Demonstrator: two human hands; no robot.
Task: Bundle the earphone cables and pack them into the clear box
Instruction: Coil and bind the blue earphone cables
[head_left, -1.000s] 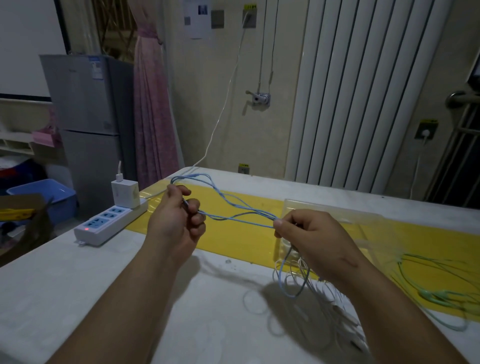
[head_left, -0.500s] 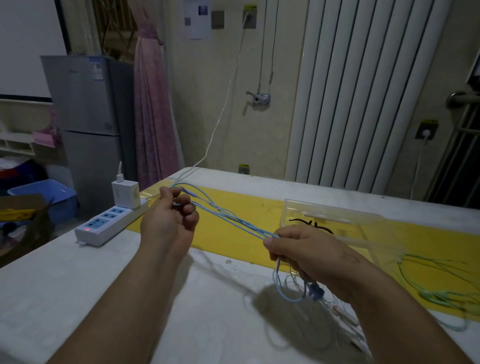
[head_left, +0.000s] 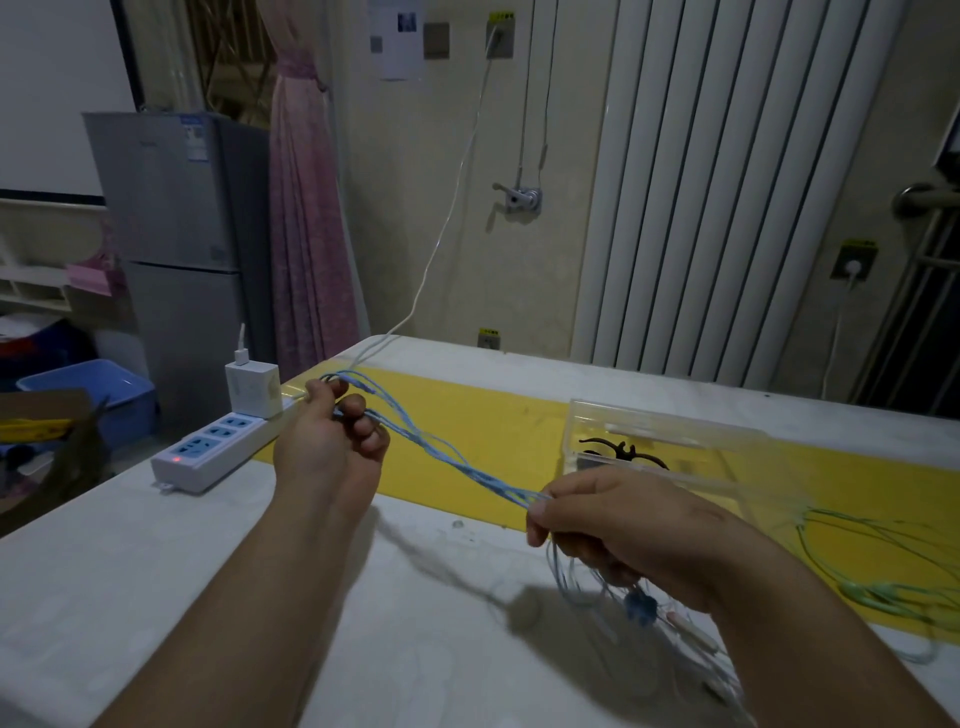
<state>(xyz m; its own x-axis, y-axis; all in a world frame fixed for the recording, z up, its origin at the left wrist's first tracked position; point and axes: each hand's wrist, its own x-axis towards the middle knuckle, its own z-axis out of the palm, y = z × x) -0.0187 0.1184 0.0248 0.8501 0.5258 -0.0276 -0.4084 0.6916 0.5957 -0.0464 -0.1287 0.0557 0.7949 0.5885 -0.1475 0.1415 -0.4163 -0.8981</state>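
A blue earphone cable (head_left: 457, 465), folded into several strands, stretches taut above the table between my hands. My left hand (head_left: 332, 436) grips the folded loop end at the left. My right hand (head_left: 613, 525) pinches the strands at the right, and the loose ends with a blue earbud (head_left: 640, 608) dangle below it. The clear box (head_left: 675, 436) stands open on the yellow strip just behind my right hand, with a black cable tie (head_left: 618, 451) inside. A green earphone cable (head_left: 878, 571) lies loose on the table at the right.
A white power strip (head_left: 208, 452) with a charger (head_left: 253, 387) plugged in lies at the table's left edge; its white cord runs up to the wall. A yellow strip (head_left: 483, 431) crosses the white table (head_left: 156, 571). White cables (head_left: 696, 654) lie under my right forearm.
The loose loops of the blue cable have been drawn into a tight straight bundle. My right hand moved down and toward me; my left hand closed tighter on the loop end.
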